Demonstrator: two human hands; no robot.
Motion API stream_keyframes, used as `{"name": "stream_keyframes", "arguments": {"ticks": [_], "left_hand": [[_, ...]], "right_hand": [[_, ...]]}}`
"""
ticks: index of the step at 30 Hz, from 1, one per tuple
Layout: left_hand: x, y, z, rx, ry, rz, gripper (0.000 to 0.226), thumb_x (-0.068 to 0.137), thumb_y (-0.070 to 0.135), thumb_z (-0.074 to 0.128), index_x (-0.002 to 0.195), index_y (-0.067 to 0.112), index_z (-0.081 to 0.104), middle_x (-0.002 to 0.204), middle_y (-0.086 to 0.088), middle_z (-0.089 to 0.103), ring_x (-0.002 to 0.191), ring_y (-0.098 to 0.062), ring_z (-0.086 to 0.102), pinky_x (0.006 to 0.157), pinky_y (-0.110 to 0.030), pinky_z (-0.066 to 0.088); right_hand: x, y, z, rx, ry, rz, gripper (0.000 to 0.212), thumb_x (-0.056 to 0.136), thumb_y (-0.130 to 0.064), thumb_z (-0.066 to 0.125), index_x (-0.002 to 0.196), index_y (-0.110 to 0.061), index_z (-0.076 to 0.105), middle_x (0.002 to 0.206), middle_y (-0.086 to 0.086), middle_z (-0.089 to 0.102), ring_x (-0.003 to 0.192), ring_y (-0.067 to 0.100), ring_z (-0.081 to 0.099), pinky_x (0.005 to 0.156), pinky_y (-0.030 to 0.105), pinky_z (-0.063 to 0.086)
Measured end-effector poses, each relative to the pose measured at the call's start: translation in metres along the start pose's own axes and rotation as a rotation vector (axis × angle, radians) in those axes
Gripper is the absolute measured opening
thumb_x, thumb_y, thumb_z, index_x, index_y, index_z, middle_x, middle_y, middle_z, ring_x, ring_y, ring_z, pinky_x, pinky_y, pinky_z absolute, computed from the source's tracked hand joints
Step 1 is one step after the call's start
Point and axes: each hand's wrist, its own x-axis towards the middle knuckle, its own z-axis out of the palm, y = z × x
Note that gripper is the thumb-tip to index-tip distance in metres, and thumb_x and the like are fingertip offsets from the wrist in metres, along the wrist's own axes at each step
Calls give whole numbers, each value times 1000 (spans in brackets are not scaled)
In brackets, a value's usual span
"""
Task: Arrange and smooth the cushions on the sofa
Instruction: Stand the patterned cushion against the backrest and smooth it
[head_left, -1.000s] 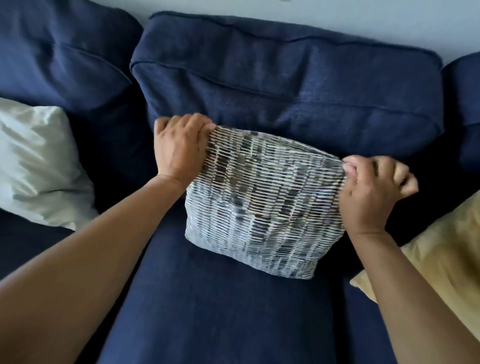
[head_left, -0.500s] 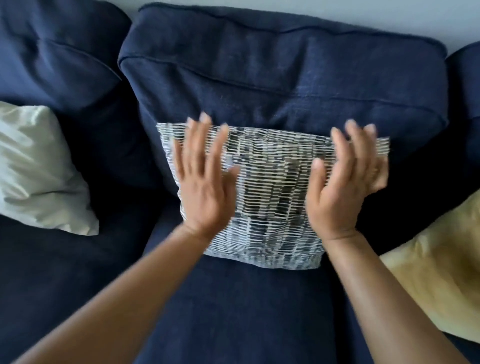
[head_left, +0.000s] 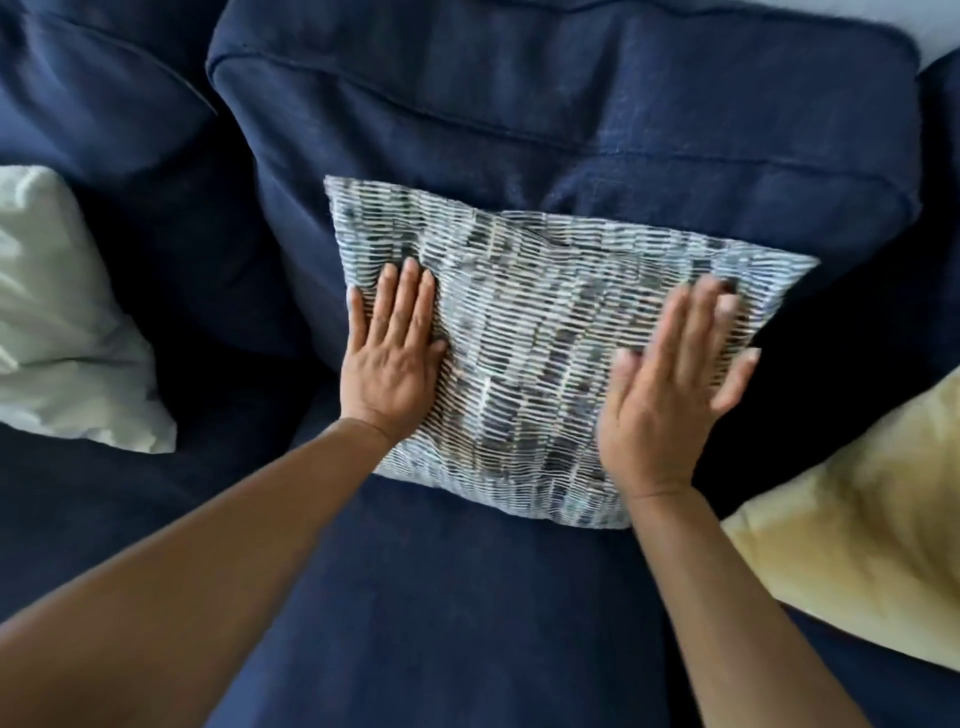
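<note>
left hand (head_left: 396, 358) and right hand (head_left: 670, 395) lie flat on patterned cushion (head_left: 535, 332)

patterned cushion (head_left: 545, 332) against sofa backrest (head_left: 571, 119) | pillow (head_left: 62, 322) left | another pillow (head_left: 857, 519) right

No readable text, no labels, brands, numbers or signs anywhere in view, patterned cushion (head_left: 545, 332) bearing only woven dashes, navy sofa (head_left: 467, 623) fabric plain and unmarked

Both forearms are bare to the frame's edge, no sleeves visible.
</note>
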Motion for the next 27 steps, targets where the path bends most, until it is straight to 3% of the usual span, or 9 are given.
{"name": "stream_keyframes", "arguments": {"ticks": [4,8,11,14,16,18,22,25,27], "left_hand": [[-5,5,-5,-13,1,-42,62,105,32,32,159,6,17,167,-14,16,155,-31,10,125,-54,-1],[-7,-1,-7,35,-45,-58,63,107,35,30,161,9,11,168,-10,9,156,-27,5,124,-51,-7],[-9,1,-12,50,-56,-37,64,108,33,35,160,8,8,168,-11,8,156,-27,3,125,-53,-5],[-12,12,-22,-21,46,-46,64,108,33,35,160,5,11,168,-14,7,155,-31,3,124,-54,-3],[-28,29,-24,-109,126,41,66,108,41,32,160,7,10,168,-11,3,155,-33,3,124,-55,-1],[-52,45,-17,-95,86,187,76,104,56,34,161,11,13,168,-10,7,155,-34,9,124,-56,5],[-72,23,4,129,-50,205,104,78,70,70,155,11,33,159,-15,31,146,-38,34,116,-61,30],[-67,13,1,142,-84,212,118,71,70,75,158,11,21,162,-16,23,149,-38,27,119,-61,24],[-61,22,-10,65,-10,250,116,80,77,60,161,11,11,166,-15,12,153,-36,15,123,-60,13]], "right_hand": [[-23,-62,10,154,-105,-423,70,105,-44,37,160,-10,10,168,6,3,156,24,3,123,49,-5],[-34,-32,36,-106,-171,-608,74,103,-47,48,159,-10,18,166,5,17,153,20,16,123,44,6],[-45,20,35,-147,-268,-515,85,99,-42,56,161,-12,7,169,2,5,155,18,5,124,45,-2],[-59,33,24,-138,-289,-399,95,94,-34,65,160,-11,1,169,3,-3,156,21,-1,124,51,-2],[-64,26,17,-99,-262,-361,94,93,-32,65,160,-9,3,169,6,-1,156,23,0,123,54,1],[-64,16,11,-37,-234,-333,90,94,-35,58,160,-9,2,169,7,0,156,23,1,123,54,1],[-56,-3,5,44,-193,-372,89,94,-44,53,160,-10,3,168,7,3,156,23,1,122,56,5],[-37,-15,-4,75,-153,-380,90,96,-49,53,160,-9,5,168,9,9,155,24,3,123,53,3],[-18,-26,-10,112,-84,-361,85,98,-52,49,160,-7,10,167,11,14,155,25,7,123,51,1]]}}
